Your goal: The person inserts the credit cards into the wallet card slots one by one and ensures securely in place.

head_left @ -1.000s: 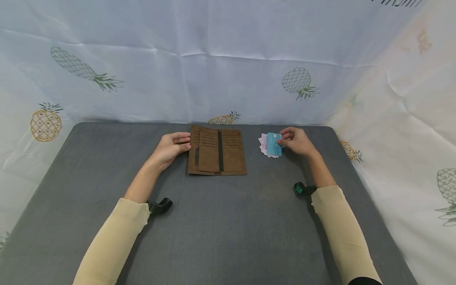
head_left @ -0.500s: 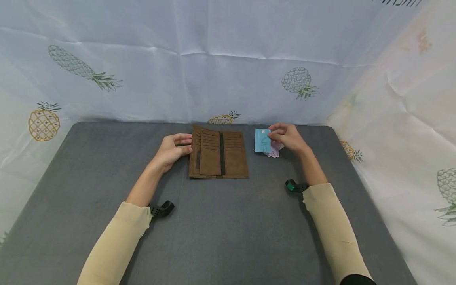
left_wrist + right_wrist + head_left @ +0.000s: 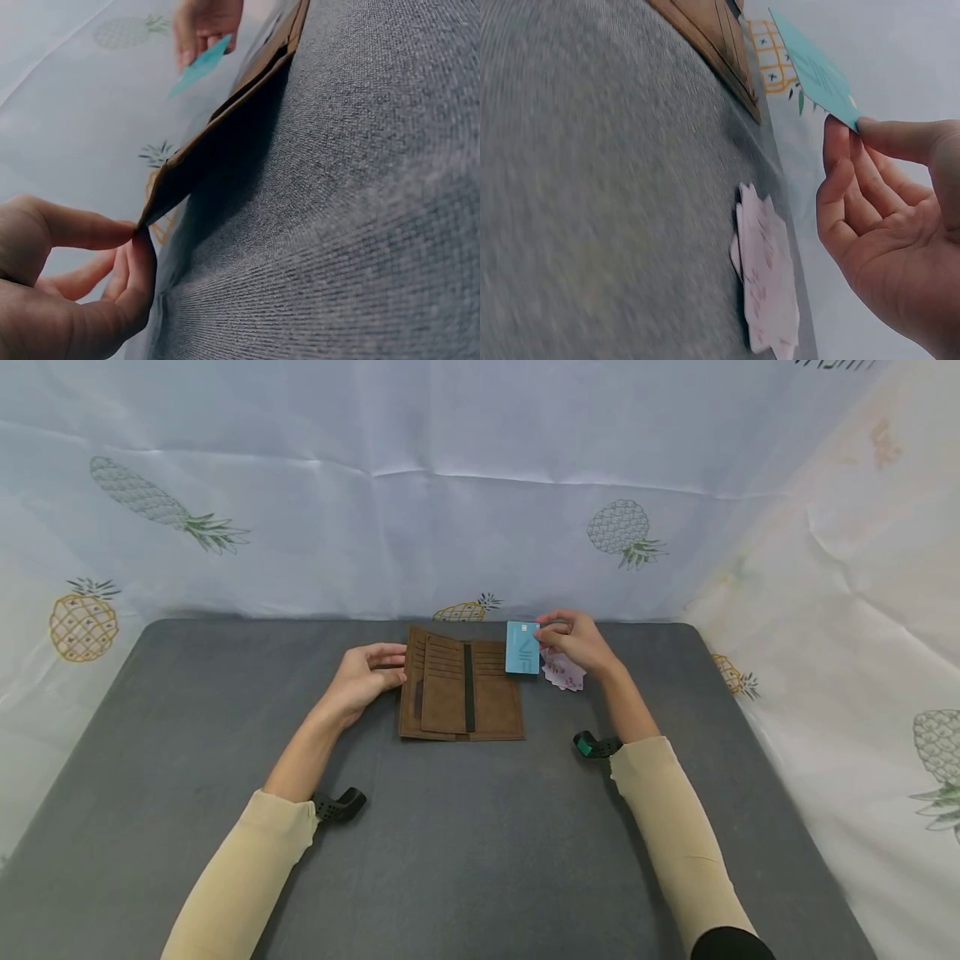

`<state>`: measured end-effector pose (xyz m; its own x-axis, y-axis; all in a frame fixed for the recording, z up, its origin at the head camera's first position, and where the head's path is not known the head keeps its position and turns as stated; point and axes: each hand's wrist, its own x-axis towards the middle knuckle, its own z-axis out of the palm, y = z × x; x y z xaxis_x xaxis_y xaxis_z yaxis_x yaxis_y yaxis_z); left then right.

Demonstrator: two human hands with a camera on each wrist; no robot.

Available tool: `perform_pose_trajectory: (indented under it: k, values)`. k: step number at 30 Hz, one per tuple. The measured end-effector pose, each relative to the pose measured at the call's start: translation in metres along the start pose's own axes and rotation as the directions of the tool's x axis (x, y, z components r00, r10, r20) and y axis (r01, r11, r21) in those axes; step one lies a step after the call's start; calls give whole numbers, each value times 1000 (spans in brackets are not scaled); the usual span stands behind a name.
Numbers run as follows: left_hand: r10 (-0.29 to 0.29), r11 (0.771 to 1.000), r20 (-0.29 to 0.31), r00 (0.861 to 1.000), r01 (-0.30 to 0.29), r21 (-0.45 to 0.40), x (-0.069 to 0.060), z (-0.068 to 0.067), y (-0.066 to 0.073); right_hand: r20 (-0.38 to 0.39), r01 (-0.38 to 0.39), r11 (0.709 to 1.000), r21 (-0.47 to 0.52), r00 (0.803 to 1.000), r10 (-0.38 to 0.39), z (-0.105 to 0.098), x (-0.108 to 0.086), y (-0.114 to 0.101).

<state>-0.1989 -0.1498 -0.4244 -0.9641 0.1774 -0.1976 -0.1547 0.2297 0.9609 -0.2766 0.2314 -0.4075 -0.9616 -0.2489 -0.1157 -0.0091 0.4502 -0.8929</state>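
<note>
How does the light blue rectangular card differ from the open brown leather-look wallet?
The light blue rectangular card is smaller than the open brown leather-look wallet. The card is one flat piece; the wallet has panels with slots. The card is held in the air by the right hand; the wallet rests on the grey table, one edge raised by the left hand. Both are pinched at an edge.

The right wrist view's top edge crops the wallet [image 3: 706, 37].

Pale yellow sleeves [image 3: 236, 877] meet black wrist pieces [image 3: 341, 807] (one marked green).
</note>
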Motion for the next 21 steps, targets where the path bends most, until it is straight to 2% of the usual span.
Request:
perform_pose_trajectory:
  k: [10, 15, 21]
  values:
    - [3, 1000, 9, 1000, -3, 17, -3, 2, -2, -31, 38, 994, 102, 999, -35, 21, 5, 0]
    - [4, 1000, 14, 1000, -5, 27, -2, 3, -3, -69, 49, 996, 81, 997, -43, 30, 5, -2]
    - [-1, 1000, 20, 1000, 0, 28, -1, 3, -1, -81, 56, 996, 72, 995, -50, 39, 10, -2]
